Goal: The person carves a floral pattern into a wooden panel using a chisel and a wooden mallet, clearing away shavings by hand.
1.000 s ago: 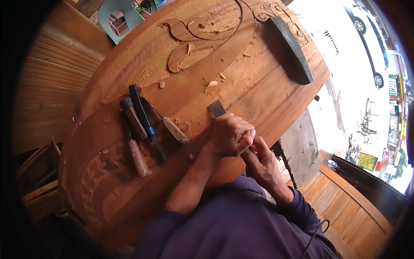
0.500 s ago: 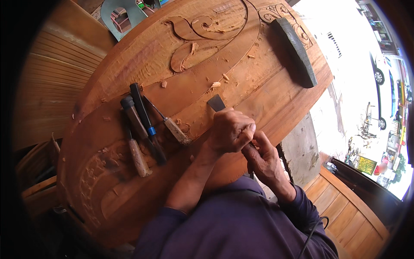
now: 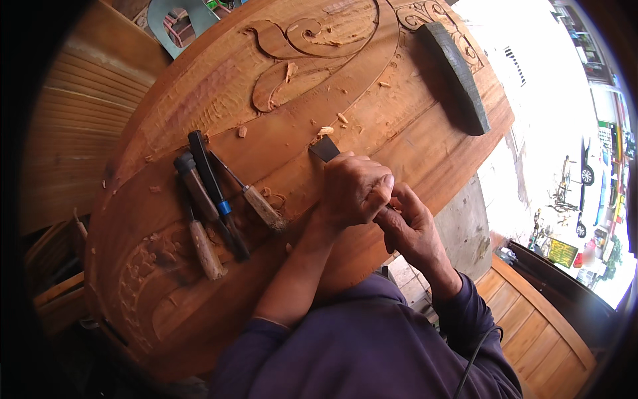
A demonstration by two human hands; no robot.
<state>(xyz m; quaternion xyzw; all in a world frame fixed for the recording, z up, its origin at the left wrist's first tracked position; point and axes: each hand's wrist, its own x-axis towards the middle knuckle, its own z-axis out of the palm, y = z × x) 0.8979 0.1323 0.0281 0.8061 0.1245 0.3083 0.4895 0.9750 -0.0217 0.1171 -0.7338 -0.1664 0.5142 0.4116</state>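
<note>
Both my hands grip one flat-bladed wood chisel (image 3: pixel 325 149). My left hand (image 3: pixel 353 189) is wrapped round it close to the blade, and my right hand (image 3: pixel 411 229) is closed on its handle behind. The blade's edge touches the carved wooden panel (image 3: pixel 279 136), beside a pale curled wood shaving (image 3: pixel 326 131). Left of my hands lie several carving tools: a thin chisel with a wooden handle (image 3: pixel 264 207), a black tool with a blue band (image 3: pixel 211 169), a dark-capped wooden-handled tool (image 3: pixel 197 186) and another wooden-handled tool (image 3: pixel 208 251). My fingers hide most of the chisel's handle.
A long dark block (image 3: pixel 455 80) lies at the panel's far right. Scroll carving (image 3: pixel 312 40) covers the far part, with loose chips about. A grey-green plastic chair (image 3: pixel 159 23) stands beyond the far edge. A slatted wooden panel (image 3: pixel 538 326) is at the near right; the bright street is beyond.
The chisel blade and both hands have shifted slightly left and forward, up to the shaving. Through a small turn of the view, the tools and carving sit further left.
</note>
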